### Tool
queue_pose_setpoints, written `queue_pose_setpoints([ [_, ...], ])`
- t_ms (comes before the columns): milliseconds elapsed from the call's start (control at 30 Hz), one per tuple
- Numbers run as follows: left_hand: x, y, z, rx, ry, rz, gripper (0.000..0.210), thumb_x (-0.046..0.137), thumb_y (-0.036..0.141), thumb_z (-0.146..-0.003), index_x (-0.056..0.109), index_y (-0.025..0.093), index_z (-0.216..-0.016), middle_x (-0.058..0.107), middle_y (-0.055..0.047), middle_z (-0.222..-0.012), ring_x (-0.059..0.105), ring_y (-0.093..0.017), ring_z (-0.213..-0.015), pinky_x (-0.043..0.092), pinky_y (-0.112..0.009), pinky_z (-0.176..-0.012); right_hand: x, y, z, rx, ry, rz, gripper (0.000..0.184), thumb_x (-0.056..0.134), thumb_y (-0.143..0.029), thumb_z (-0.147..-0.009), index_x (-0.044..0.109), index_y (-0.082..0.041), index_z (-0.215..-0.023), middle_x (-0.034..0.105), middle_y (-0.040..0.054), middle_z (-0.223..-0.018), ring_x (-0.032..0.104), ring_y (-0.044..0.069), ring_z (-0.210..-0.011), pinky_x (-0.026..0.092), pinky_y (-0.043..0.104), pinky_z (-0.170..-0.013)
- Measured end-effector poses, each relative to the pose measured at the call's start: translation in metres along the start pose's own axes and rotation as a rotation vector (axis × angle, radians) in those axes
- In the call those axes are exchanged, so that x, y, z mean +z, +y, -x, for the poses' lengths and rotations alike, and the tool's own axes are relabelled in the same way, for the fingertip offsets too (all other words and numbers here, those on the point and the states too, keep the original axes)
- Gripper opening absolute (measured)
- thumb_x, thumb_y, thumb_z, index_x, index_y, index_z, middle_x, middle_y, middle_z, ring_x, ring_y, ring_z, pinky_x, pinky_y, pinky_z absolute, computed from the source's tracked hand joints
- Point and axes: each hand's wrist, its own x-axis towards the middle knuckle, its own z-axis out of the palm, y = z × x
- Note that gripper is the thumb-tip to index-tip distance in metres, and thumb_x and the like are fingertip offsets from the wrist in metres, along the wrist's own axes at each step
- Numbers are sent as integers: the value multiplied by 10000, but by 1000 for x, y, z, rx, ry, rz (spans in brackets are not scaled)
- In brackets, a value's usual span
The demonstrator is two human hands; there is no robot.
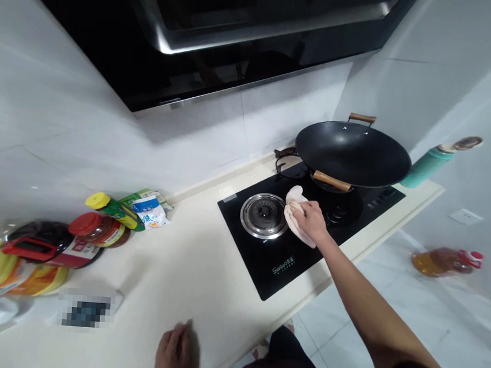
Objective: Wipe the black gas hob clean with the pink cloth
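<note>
My right hand (pixel 310 219) is closed around a bunched white cloth (pixel 296 210). The cloth lies against the black glass gas stove (pixel 282 265), just right of the round metal burner (pixel 264 214). My left hand (pixel 173 353) rests on the cream countertop (pixel 158 290) near its front edge, fingers curled in and nothing visible in them. Behind the right hand, a large black wok (pixel 352 152) with wooden handles sits over the stove's other burner, which it mostly hides.
A black range hood (pixel 220 64) hangs low over the stove. Sauce bottles, a red-lidded jar (pixel 99 230) and a blue-white packet (pixel 150 211) crowd the left. At right are a green cylindrical container (pixel 427 167) and an oil bottle (pixel 444 262) on the floor.
</note>
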Motion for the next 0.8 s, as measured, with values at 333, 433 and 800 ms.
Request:
queue_pose_setpoints([
  [333,5,9,3,179,26,-124,336,491,374,-990,772,255,-1130,780,-137,-1072,723,-293,-998,578,-448,-931,57,19,-16,57,-231,496,821,283,-736,-1052,300,-291,-1742,112,139,-1847,47,508,-1658,121,758,-1257],
  [433,6,9,4,170,30,-121,333,486,369,-990,769,261,-1129,778,-130,-1074,719,-298,-1016,570,-452,-946,68,11,27,9,-119,474,778,381,-699,-1047,444,-231,-1666,290,186,-1785,146,509,-1635,170,742,-1255],
  [800,12,0,7,210,63,-111,311,516,354,-995,778,253,-1128,787,-116,-1074,719,-283,-1000,553,-427,-878,128,-50,192,-396,-131,43,303,648,-309,-959,717,-243,-1247,651,144,-1271,544,362,-1162,463,547,-1019],
])
